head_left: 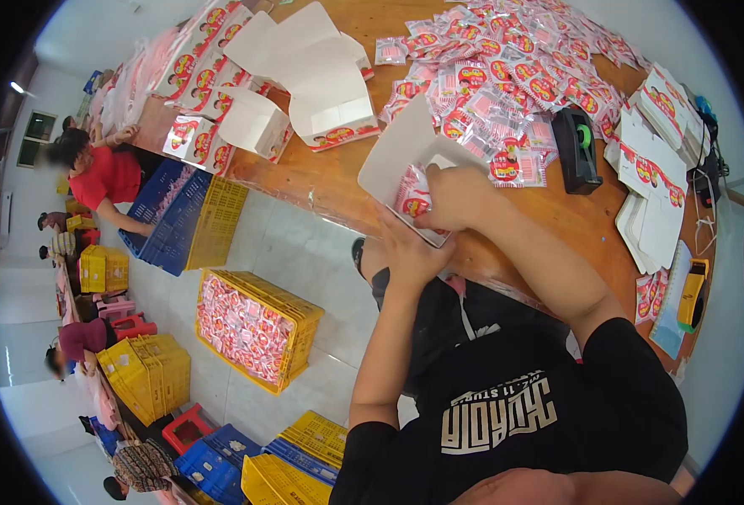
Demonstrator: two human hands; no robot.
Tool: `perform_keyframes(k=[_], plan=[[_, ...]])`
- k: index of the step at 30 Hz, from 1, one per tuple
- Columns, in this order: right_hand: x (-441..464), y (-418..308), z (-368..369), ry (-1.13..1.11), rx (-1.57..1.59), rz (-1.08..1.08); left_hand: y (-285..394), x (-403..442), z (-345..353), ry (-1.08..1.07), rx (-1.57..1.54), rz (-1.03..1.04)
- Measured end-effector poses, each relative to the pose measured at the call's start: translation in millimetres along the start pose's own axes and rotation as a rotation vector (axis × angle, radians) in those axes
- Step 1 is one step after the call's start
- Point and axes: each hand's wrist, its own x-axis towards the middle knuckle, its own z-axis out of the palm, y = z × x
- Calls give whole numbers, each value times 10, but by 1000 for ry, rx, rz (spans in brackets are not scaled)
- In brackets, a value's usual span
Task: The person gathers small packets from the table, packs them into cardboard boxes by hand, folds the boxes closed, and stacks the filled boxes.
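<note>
My left hand (414,251) is closed around the near side of an open white carton (395,145) at the table's edge, its flaps standing up. My right hand (459,197) reaches into the carton with its fingers curled beside a pink-and-red candy packet (412,190). Those fingertips are partly hidden, so whether they grip a packet does not show. Just beyond the carton spreads a large heap of similar candy packets (494,80). Two more open cartons (336,128) stand to the left on the table.
A black tape dispenser (577,156) and flat cartons (648,189) lie right, with a notebook (673,295) and a yellow-and-black tool (693,295). On the floor stands a yellow crate (296,324) full of packets. A co-worker in red (107,177) leans over a blue crate (160,206).
</note>
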Motion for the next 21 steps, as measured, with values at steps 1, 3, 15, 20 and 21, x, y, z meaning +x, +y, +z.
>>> perform_keyframes(k=[1,3,15,20,21], plan=[[-9,32,51,22,-17,-40,-24,-28,20,8,31,29],[-69,92,106,173,-92,-115,-30,-43,80,21,57,56],[40,114,-67,40,-77,-173,16,-32,125,106,163,101],[51,126,66,-97,-66,-272,14,-66,107,84,272,98],[40,162,12,-42,-86,-244,-3,-49,124,84,263,108]])
